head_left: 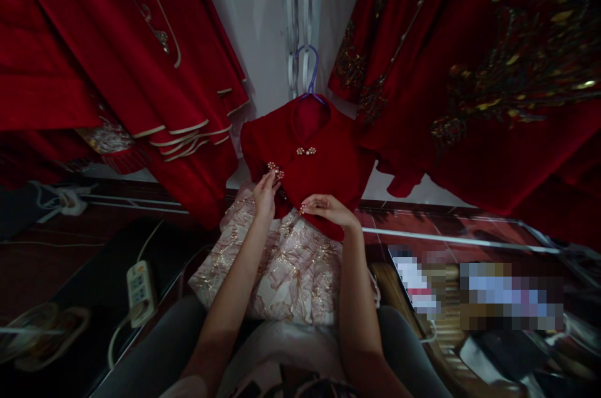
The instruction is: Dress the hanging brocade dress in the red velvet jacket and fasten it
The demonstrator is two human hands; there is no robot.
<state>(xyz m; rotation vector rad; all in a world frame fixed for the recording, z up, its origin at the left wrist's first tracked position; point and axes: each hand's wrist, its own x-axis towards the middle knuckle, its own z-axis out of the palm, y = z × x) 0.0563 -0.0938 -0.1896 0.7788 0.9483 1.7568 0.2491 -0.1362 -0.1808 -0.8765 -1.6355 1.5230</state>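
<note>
A small red short-sleeved top (319,176) hangs from a purple hanger (313,69) in front of me. At its collar sits a pearl-and-gold beaded clasp (306,151). My left hand (265,196) is closed on the left side of the front, its fingertips pinching at a beaded ornament (277,171). Lower down, my right hand (331,208) bends inward with its fingertips together on a small beaded piece (302,210) at the top's lower front edge. Below the top, a pale pink and gold brocade skirt (293,273) spreads over my lap. My fingers partly cover both ornaments.
Red garments (188,72) with gold trim hang at the left, and red embroidered ones (507,85) at the right. A power strip (141,293) lies on a black surface at left. A slatted wooden stool (448,323) with blurred-out items stands at right.
</note>
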